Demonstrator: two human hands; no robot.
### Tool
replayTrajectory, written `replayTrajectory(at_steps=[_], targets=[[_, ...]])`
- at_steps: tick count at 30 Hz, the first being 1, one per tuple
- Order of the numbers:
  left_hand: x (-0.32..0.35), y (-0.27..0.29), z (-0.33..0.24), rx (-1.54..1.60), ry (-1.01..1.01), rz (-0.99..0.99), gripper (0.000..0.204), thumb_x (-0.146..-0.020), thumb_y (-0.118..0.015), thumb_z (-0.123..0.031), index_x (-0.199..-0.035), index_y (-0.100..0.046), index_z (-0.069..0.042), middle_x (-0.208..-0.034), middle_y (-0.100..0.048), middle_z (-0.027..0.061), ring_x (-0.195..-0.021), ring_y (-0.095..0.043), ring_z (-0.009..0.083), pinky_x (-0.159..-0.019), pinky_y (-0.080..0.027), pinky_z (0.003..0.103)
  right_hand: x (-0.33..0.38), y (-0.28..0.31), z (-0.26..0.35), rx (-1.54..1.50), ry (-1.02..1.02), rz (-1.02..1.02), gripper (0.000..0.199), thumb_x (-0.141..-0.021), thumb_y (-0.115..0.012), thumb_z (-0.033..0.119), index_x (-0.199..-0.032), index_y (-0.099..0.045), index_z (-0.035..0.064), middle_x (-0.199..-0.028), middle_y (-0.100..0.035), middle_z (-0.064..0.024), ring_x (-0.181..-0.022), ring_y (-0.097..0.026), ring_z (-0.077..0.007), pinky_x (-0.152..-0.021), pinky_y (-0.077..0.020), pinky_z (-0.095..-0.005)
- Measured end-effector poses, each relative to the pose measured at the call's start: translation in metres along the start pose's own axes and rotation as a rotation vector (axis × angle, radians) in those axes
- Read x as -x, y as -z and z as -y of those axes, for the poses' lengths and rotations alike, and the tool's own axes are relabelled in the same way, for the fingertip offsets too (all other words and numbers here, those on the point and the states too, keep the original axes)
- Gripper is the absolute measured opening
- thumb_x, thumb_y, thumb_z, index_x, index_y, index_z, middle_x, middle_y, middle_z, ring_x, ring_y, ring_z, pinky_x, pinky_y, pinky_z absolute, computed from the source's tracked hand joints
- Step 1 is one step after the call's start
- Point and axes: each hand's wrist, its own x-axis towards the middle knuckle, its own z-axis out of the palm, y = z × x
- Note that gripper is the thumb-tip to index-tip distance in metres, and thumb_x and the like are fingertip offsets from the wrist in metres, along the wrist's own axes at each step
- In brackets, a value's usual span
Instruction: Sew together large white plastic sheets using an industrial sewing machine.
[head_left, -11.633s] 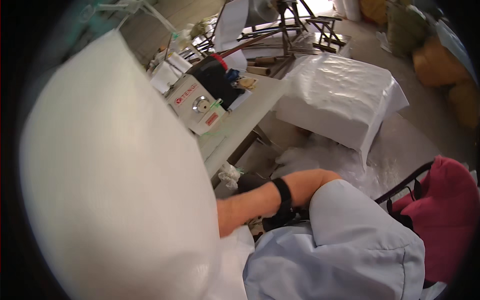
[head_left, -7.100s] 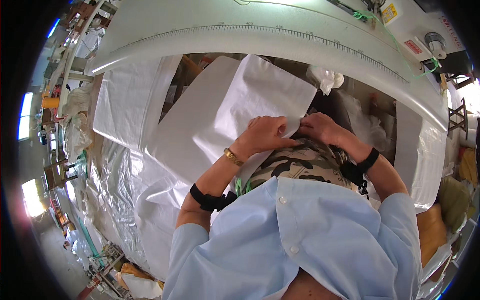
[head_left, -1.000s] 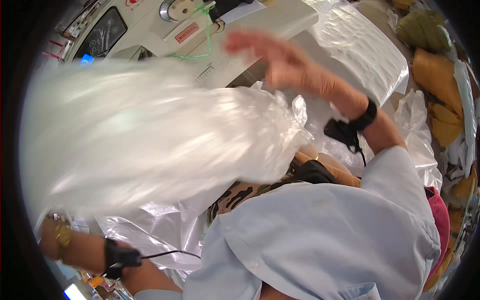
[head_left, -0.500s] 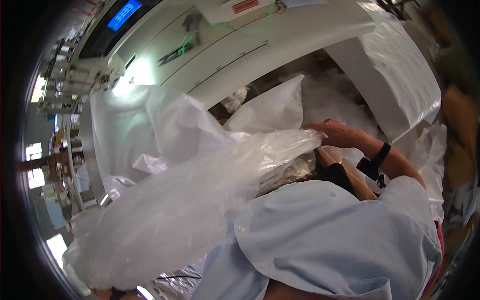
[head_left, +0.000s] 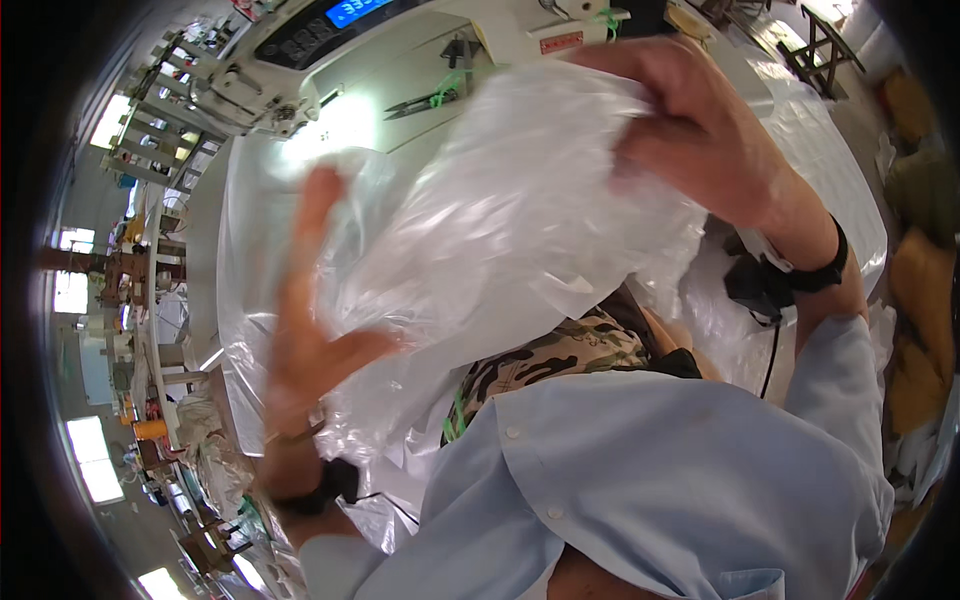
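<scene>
Table (head_left: 415, 72) at eleven o'clock; right hand (head_left: 712, 130), at two, holds film (head_left: 520, 200) — likely light, slippery, best edge-gripped; left hand (head_left: 305, 350), nine, spread.

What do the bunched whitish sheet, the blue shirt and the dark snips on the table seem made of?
Bunched sheet: probably thin plastic film, glossy, judging by its sharp, bright crinkles. Shirt: apparently woven cloth, matte, with broad soft folds. Snips: likely metal, given the slender tapering blades; too small here to judge the finish.

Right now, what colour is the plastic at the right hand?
The plastic is whitish, translucent, shiny; best in head view.
</scene>
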Motion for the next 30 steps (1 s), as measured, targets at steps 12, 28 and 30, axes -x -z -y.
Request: replayTrajectory(at_steps=[12,28,30], targets=[[0.110,0.239,0.008,-0.314,0.166,-0.637,0.043,-0.093,-0.059,-0.026,-0.120,-0.060,0.006,-0.110,-0.065,0.0074,-0.099,-0.059,0.0136,-0.087,-0.046,0.025,-0.077,0.002,-0.013,0.748,-0.083,0.435,0.029,-0.083,-0.074,0.026,-0.092,-0.066,-0.0007,-0.060,-0.056,0.0001,-0.054,-0.055,-0.0088,-0.053,-0.0448,-0.0251],[0.591,0.290,-0.004,-1.605,1.178,-0.737,0.043,-0.087,-0.067,-0.030,-0.117,-0.060,0.000,-0.122,-0.058,0.0200,-0.117,-0.055,0.0335,-0.098,-0.044,0.041,-0.106,-0.052,-0.020,1.165,1.068,-0.100,0.025,-0.077,-0.064,0.012,-0.102,-0.067,0.0162,-0.085,-0.062,0.0012,-0.094,-0.061,-0.0147,-0.106,-0.0361,-0.0441],[0.518,0.206,0.085,-1.173,1.378,-0.223,0.052,-0.083,-0.071,-0.024,-0.125,-0.057,0.002,-0.128,-0.056,0.0222,-0.122,-0.050,0.0341,-0.099,-0.042,0.042,-0.102,-0.070,-0.066,1.105,0.983,0.075,0.023,-0.079,-0.062,0.010,-0.101,-0.066,0.0135,-0.080,-0.058,0.0011,-0.089,-0.060,-0.0164,-0.106,-0.0352,-0.0443]])
